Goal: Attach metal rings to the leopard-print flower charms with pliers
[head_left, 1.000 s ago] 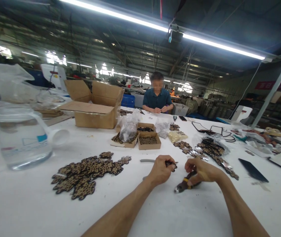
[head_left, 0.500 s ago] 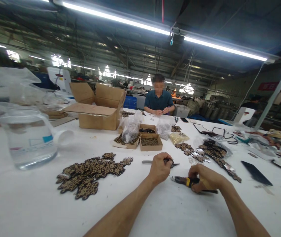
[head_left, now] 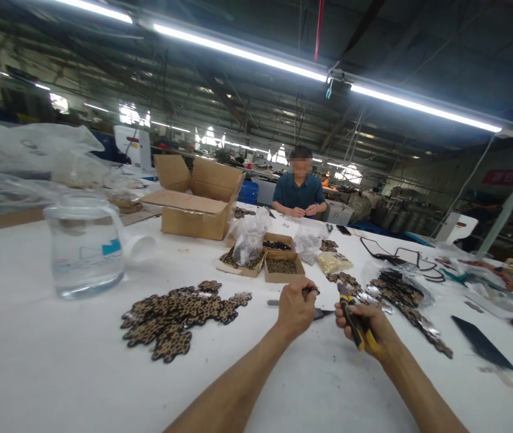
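- At my far left a clear water pitcher [head_left: 85,258] stands upright on the white tabletop [head_left: 116,385], well apart from my hands.
- Next comes a loose heap of leopard-print, scallop-edged patches [head_left: 184,313], overlapping. I cannot tell whether these are finished or waiting.
- Behind that heap sits an open cardboard box [head_left: 193,224], its flaps spread.
- A plastic bag [head_left: 251,237] slumps over one tray of small studs, covering part of it; the stud tray [head_left: 283,278] beside it lies open above.
- A grey-handled pointed tool [head_left: 273,302] lies under my left hand, its dark tip showing past my wrist side, so it crowds the spot where I work.
- My left hand [head_left: 298,308] is pinched closed on a small spotted piece [head_left: 311,291], mostly hidden by my fingers. I judge it to be mid-work; whether a stud is in it, I cannot tell.
- Across the table, a co-worker [head_left: 300,187] sits with both hands together.
- My right hand [head_left: 370,323] is wrapped around yellow-and-black pliers [head_left: 349,313], nose up, near the piece but apart from it; how far the jaws part is too small to tell.
- Further right, more patches [head_left: 398,287] lie partly bagged, then a dark flat panel [head_left: 484,343], both out of my way.
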A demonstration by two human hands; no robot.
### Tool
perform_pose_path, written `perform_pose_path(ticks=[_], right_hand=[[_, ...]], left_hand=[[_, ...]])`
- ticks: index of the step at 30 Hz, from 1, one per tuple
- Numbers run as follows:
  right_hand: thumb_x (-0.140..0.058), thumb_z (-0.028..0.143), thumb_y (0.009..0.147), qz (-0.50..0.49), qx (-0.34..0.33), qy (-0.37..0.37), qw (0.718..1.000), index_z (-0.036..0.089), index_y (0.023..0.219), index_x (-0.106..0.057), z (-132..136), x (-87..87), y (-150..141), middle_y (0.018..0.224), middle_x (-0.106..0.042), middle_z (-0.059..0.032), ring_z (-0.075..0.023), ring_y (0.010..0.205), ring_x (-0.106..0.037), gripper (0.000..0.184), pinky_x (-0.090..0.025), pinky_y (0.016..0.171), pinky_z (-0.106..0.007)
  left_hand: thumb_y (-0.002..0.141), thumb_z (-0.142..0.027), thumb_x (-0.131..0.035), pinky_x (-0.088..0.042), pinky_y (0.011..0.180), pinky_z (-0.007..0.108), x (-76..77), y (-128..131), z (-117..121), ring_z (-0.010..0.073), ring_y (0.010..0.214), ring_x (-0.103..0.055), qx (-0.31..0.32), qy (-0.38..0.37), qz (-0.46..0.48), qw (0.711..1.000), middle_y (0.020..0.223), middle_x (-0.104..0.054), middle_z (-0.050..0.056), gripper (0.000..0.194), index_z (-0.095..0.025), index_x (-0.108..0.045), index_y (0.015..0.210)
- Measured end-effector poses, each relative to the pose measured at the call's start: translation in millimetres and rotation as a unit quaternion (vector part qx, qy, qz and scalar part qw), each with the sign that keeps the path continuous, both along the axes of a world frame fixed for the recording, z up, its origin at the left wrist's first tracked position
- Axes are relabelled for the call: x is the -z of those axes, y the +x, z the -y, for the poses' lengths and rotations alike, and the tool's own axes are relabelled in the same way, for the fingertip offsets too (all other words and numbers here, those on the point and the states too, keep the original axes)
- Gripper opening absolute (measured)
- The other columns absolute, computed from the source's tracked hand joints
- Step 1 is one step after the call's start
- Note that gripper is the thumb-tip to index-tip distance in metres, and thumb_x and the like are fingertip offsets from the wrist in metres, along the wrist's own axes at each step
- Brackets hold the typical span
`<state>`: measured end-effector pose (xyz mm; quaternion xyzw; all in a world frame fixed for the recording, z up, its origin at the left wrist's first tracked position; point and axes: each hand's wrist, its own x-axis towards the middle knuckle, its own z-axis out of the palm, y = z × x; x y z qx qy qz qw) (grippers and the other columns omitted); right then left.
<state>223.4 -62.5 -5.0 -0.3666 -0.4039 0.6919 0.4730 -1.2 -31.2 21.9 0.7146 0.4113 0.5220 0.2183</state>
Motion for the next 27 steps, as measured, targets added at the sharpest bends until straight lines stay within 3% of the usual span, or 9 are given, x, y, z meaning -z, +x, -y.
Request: perform_pose_path(ticks=[3,8,11,14,17,20,24,27], right_hand=[[-0.064,0.024,0.078,-0.037,0.011,0.009,0.999,0.018,0.109,-0.064,2.5,-2.8,-11.6,0.097,-0.064,-0.0073,-0.0160,0.078,-0.060,0.031,-0.051,0.060,-0.025],[-0.061,0.034,0.084,-0.044,0.038,0.052,0.997,0.022,0.112,-0.062,7.9,-11.9,-7.9,0.084,-0.060,-0.0027,-0.0140,0.063,-0.054,0.031,-0.048,0.049,-0.024],[-0.065,0.038,0.083,0.025,0.032,0.053,0.998,0.019,0.115,-0.060,9.8,-15.4,-7.6,0.081,-0.060,-0.0034,-0.0150,0.062,-0.057,0.038,-0.043,0.045,-0.023],[-0.067,0.044,0.083,0.144,0.085,0.134,0.977,0.019,0.125,-0.054,9.6,-15.4,-7.7,0.087,-0.065,-0.0072,-0.0200,0.070,-0.063,0.050,-0.037,0.041,-0.022],[-0.063,0.049,0.085,0.260,0.140,0.239,0.925,0.019,0.128,-0.051,4.2,-6.3,-5.0,0.098,-0.066,-0.0106,-0.0230,0.078,-0.063,0.053,-0.047,0.051,-0.028],[-0.056,0.045,0.090,0.374,0.178,0.321,0.852,0.022,0.131,-0.050,-5.0,9.9,-1.4,0.111,-0.062,-0.0115,-0.0253,0.089,-0.061,0.048,-0.054,0.074,-0.041],[-0.050,0.026,0.090,0.494,0.208,0.438,0.721,0.025,0.147,-0.034,-11.1,22.1,1.1,0.131,-0.051,-0.0125,-0.0303,0.123,-0.047,0.059,-0.037,0.107,-0.054],[-0.047,0.014,0.086,0.547,0.214,0.455,0.669,0.025,0.152,-0.025,-8.9,19.3,0.2,0.134,-0.045,-0.0135,-0.0304,0.125,-0.043,0.071,-0.035,0.109,-0.054]], left_hand=[[0.082,-0.019,-0.055,-0.042,0.069,0.027,0.8,0.0,0.9,0.0161,0.075,-0.060,-0.010,0.009,-0.002,1.000,0.080,-0.070,0.002,0.014,-0.020,-0.069,0.083],[0.083,-0.020,-0.054,-0.042,0.070,0.027,0.6,0.4,1.9,0.0168,0.079,-0.060,-0.017,0.012,-0.009,1.000,0.083,-0.070,0.002,0.014,-0.020,-0.068,0.085],[0.084,-0.020,-0.053,-0.042,0.070,0.027,0.7,1.5,3.2,0.0166,0.077,-0.060,-0.017,0.013,-0.012,1.000,0.082,-0.069,0.002,0.014,-0.020,-0.067,0.085],[0.084,-0.019,-0.053,-0.041,0.070,0.027,0.7,1.9,4.0,0.0161,0.076,-0.059,-0.015,0.019,-0.007,1.000,0.081,-0.069,0.002,0.014,-0.020,-0.066,0.084],[0.085,-0.018,-0.051,-0.041,0.071,0.027,0.0,1.7,4.7,0.0159,0.078,-0.059,-0.010,0.032,0.002,0.999,0.082,-0.068,0.002,0.015,-0.020,-0.066,0.085],[0.086,-0.017,-0.051,-0.042,0.072,0.027,-1.6,2.0,6.2,0.0163,0.079,-0.059,-0.008,0.047,0.000,0.999,0.083,-0.068,0.003,0.014,-0.020,-0.065,0.087],[0.086,-0.017,-0.051,-0.042,0.075,0.028,-4.8,3.6,9.5,0.0166,0.080,-0.059,-0.007,0.067,0.002,0.998,0.083,-0.067,0.003,0.013,-0.019,-0.064,0.086],[0.087,-0.017,-0.051,-0.043,0.077,0.028,-7.0,4.3,11.9,0.0168,0.081,-0.059,-0.001,0.078,0.011,0.997,0.085,-0.067,0.004,0.014,-0.019,-0.064,0.088]])
